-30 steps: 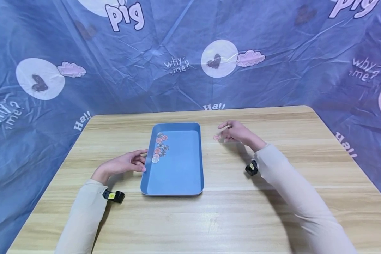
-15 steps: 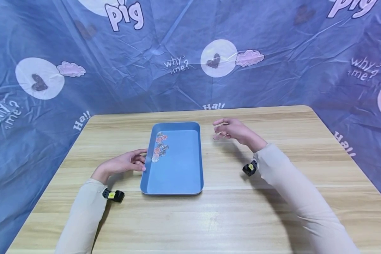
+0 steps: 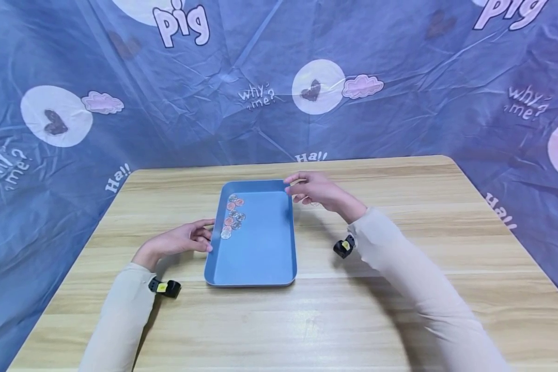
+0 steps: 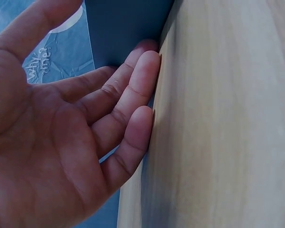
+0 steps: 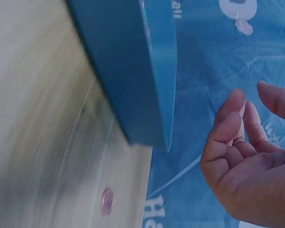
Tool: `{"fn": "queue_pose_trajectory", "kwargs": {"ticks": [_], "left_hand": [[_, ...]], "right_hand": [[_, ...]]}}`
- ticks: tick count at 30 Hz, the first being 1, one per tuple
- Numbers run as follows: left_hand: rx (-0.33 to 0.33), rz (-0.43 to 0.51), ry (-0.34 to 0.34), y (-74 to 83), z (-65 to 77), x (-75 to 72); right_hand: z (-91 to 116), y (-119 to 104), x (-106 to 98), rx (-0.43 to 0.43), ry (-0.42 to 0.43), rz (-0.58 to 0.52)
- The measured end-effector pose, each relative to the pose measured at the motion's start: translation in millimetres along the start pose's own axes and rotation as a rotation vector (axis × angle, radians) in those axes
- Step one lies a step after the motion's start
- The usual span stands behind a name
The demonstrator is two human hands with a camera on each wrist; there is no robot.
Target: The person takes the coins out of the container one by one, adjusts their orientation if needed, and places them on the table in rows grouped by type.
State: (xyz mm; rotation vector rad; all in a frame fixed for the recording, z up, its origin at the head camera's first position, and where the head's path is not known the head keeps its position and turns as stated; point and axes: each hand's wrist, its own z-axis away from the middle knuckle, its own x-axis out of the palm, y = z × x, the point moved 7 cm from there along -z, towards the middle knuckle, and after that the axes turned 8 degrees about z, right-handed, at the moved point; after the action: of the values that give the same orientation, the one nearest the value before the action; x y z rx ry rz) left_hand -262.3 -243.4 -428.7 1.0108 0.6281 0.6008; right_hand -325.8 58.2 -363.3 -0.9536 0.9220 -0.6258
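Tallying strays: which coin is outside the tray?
The reddish coin on the table, near the right hand; the other visible coins lie inside the tray, along its left side.

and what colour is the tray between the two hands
The tray is blue; it shows best in the head view.

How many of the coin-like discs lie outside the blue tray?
1: a pinkish disc on the wooden table, beside the blue tray. The right hand partly covers it in the head view, so another could be hidden.
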Motion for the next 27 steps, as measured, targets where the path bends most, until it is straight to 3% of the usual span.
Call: {"fn": "queue_pose_trajectory", "kwargs": {"ticks": [11, 20, 27], "left_hand": [[0.014, 0.013, -0.011, 0.9, 0.1, 1.1], [0.022, 0.009, -0.005, 1.7, -0.9, 1.9], [0.021, 0.023, -0.016, 1.8, -2.3, 2.9]], "right_hand": [[-14.2, -32.0, 32.7, -0.035, -0.019, -0.025], [-30.7, -27.8, 55.8, -0.002, -0.030, -0.167], [-40.6, -28.1, 72.5, 0.022, -0.036, -0.179]]}}
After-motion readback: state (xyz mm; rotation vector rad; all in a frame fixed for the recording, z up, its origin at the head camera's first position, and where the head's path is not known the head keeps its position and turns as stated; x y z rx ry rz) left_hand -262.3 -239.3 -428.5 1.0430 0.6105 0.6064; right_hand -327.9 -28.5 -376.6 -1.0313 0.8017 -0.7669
